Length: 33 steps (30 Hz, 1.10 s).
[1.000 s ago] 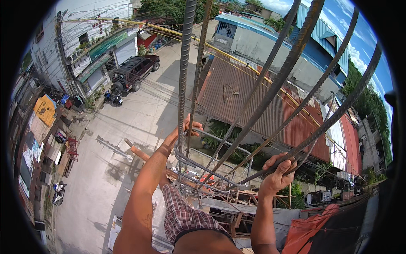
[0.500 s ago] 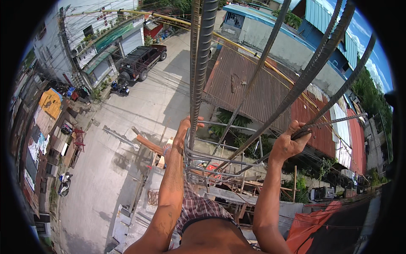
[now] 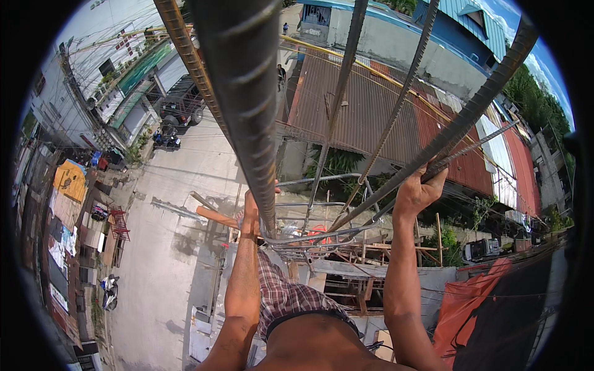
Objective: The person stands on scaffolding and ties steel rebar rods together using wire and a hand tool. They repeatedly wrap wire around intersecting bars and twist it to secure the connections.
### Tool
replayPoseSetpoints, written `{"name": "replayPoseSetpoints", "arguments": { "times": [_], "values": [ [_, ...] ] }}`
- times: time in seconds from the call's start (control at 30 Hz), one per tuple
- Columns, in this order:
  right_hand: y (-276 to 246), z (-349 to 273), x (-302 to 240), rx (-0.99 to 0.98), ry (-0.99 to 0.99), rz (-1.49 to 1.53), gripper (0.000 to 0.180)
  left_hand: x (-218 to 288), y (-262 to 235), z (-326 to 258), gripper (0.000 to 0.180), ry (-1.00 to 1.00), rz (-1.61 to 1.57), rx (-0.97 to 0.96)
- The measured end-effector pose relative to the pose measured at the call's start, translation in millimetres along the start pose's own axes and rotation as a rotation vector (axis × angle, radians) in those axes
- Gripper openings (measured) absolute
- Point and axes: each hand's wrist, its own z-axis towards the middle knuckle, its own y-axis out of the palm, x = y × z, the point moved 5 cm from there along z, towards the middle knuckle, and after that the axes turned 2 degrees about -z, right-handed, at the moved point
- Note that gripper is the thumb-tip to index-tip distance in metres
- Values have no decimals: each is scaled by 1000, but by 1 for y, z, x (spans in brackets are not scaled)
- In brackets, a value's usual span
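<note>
Compared with half a second earlier, the view had swung closer to the nearest steel bar [image 3: 244, 93], which now filled the top middle of the picture as a thick, dark, ribbed rod, and the black car [image 3: 181, 106] on the street below had slid toward the upper left. Both arms had stayed stretched out on the cage of bars. The left hand [image 3: 250, 207] reached up behind that thick bar and appeared to hold it low down, though the bar hid the fingers, so their grip could not be told. The right hand [image 3: 421, 188] was closed in a fist around a slanting bar [image 3: 470, 111], fingers wrapped over its ridged, grey-brown surface. More thin rods [image 3: 396, 117] ran up and outward, bending toward the rim of the picture, and thin wire hoops [image 3: 309, 238] ringed them just past the hands. Below the arms showed plaid shorts [image 3: 284, 297] in red and white checks. Far beneath lay a pale concrete street [image 3: 167, 247], a rusty corrugated roof [image 3: 371, 105] with fine parallel ribs, a blue roof [image 3: 470, 18], and a crumpled orange sheet [image 3: 464, 303] at the lower right.
</note>
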Motion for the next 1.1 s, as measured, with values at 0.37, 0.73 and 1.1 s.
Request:
{"name": "replayPoseSetpoints", "arguments": {
  "times": [0.37,0.73,1.1],
  "values": [
    [-40,-41,-33,57,-75,4,20,9,2,21,39,68,-80,-246],
    [-44,-47,-30,-27,78,129,21,4,-4,25,39,-8,-7,-213],
    [-19,-26,-23,-150,62,369,15,-6,-22,23,62,-28,-169,-161]
  ]
}}
